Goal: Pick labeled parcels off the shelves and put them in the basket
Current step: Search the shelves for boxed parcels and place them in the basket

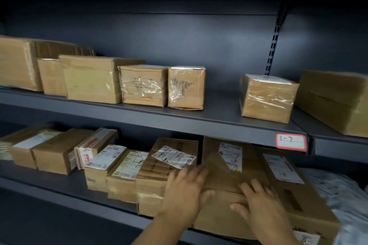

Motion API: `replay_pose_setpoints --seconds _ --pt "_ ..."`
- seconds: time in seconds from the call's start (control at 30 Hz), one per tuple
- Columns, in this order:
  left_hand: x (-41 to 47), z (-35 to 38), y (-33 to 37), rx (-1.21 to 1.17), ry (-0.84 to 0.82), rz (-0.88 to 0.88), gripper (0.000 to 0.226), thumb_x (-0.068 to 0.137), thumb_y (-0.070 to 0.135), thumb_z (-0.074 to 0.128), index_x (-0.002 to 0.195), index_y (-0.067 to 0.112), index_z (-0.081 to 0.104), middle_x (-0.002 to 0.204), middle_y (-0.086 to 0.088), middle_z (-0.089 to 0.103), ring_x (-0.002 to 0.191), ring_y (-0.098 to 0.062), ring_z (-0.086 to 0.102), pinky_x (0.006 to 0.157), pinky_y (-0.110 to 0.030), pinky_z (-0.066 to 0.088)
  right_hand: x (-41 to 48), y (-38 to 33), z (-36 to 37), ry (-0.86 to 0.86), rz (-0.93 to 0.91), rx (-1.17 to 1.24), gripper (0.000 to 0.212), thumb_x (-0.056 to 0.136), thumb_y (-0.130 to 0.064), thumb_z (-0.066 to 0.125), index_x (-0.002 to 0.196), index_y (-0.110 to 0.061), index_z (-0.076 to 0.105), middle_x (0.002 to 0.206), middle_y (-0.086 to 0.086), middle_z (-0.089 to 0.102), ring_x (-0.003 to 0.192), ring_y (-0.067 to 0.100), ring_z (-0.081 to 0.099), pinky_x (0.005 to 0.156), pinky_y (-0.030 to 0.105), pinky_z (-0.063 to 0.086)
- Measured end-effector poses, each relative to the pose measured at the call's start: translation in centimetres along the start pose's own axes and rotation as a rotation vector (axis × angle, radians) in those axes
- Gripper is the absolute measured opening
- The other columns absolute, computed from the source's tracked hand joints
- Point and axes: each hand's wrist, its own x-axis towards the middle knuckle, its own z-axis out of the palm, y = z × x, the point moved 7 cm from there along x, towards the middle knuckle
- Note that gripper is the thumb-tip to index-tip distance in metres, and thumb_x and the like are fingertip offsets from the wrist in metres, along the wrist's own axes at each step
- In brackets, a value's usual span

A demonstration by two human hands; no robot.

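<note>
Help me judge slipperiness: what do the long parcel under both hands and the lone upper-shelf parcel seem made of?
Long parcel: brown cardboard, matte, creased, with a white paper label. Lone upper parcel: cardboard under clear glossy tape or film, judging by wrinkled highlights.

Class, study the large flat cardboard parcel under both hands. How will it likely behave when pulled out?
Probably stiff: the large parcel is cardboard with straight edges. Likely awkward single-handed: it is broad, and the left hand and right hand both lie on it. Unlikely to roll; its flat sides should slide on the lower shelf.
</note>
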Motion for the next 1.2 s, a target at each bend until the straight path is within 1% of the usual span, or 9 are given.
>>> replay_pose_setpoints --seconds 0.1,0.17,0.37,0.47,0.6,0.87,0.93,1.03,1.2 --pt "-1.1 0.6 -5.7 0.013 -0.008 -0.182 0.075 0.088 0.068 0.003 0.146 0.029 0.028 0.151 0.01 0.031 0.14 -0.017 0.026 0.111 -0.046 0.023 -0.2 -0.3 -0.2 -0.032 0.035 0.014 0.058 0.09 -0.062 0.04 0.14 -0.035 0.028 0.142 -0.006 0.027 0.13 0.018 0.035 0.112 0.032 0.025" --pt "-1.7 1.2 -8.8 0.023 0.018 -0.204 0.084 0.08 0.069 -0.006 0.143 0.03 0.033 0.151 0.009 0.031 0.142 -0.016 0.021 0.111 -0.046 0.021 0.0 -0.6 -0.4 -0.04 0.077 0.01 0.06 0.087 -0.065 0.042 0.138 -0.034 0.031 0.139 -0.006 0.03 0.128 0.018 0.037 0.11 0.033 0.029" --pt "-0.5 3.1 -11.3 -0.16 -0.06 -0.122 0.051 0.091 0.051 0.047 0.138 0.03 0.043 0.148 0.009 0.036 0.139 -0.011 0.024 0.111 -0.036 0.028 0.7 -5.9 -1.9 0.085 0.088 -0.154 0.083 0.076 -0.072 -0.002 0.13 -0.03 0.045 0.131 -0.002 0.047 0.121 0.021 0.047 0.106 0.049 0.029" --pt "-0.3 3.2 -11.7 -0.179 -0.066 -0.081 0.051 0.091 0.042 0.053 0.139 0.029 0.043 0.15 0.007 0.036 0.138 -0.013 0.026 0.112 -0.032 0.027 1.3 -9.6 -1.5 0.143 -0.038 -0.069 0.061 0.076 -0.064 0.028 0.096 -0.024 0.071 0.09 -0.002 0.065 0.082 0.022 0.065 0.077 0.049 0.055" --pt "-0.3 3.2 -12.0 -0.132 -0.077 -0.033 0.056 0.094 0.02 0.052 0.145 0.03 0.032 0.155 0.006 0.026 0.141 -0.014 0.021 0.114 -0.028 0.021 2.7 -13.0 0.3 0.185 -0.191 -0.067 0.056 0.049 -0.054 0.084 0.094 -0.023 0.074 0.091 -0.007 0.069 0.081 0.017 0.068 0.071 0.044 0.058" --pt "-0.9 2.9 -11.5 -0.127 -0.114 -0.038 0.065 0.092 0.002 0.044 0.148 0.026 0.024 0.157 0.004 0.02 0.144 -0.015 0.015 0.116 -0.029 0.012 5.0 -13.5 1.7 0.155 -0.175 0.014 0.052 0.017 -0.033 0.095 0.065 -0.025 0.073 0.07 -0.004 0.067 0.056 0.017 0.065 0.067 0.044 0.055" --pt "-1.0 2.9 -11.4 -0.121 -0.135 -0.084 0.068 0.09 -0.001 0.044 0.148 0.029 0.024 0.157 0.008 0.018 0.144 -0.014 0.011 0.117 -0.038 0.011 4.7 -14.0 0.6 0.089 -0.18 -0.026 0.049 0.027 -0.034 0.095 0.07 -0.027 0.074 0.079 -0.004 0.068 0.064 0.019 0.066 0.07 0.044 0.054" --pt "-1.2 2.6 -11.4 -0.102 -0.17 -0.156 0.071 0.089 -0.005 0.043 0.147 0.031 0.024 0.157 0.013 0.014 0.146 -0.012 0.004 0.116 -0.05 0.004 4.5 -15.0 -1.5 0.104 -0.248 -0.02 0.034 0.085 -0.032 0.063 0.119 -0.032 0.061 0.125 -0.008 0.053 0.114 0.017 0.052 0.101 0.04 0.035" --pt "-1.6 2.4 -11.9 -0.1 -0.216 -0.228 0.073 0.091 0.001 0.043 0.15 0.03 0.011 0.159 0.009 0.01 0.146 -0.016 -0.005 0.115 -0.052 -0.002 5.1 -14.9 -1.4 0.086 -0.319 0.033 0.03 0.094 -0.019 0.047 0.122 -0.025 0.056 0.126 -0.007 0.049 0.114 0.015 0.05 0.098 0.032 0.039"
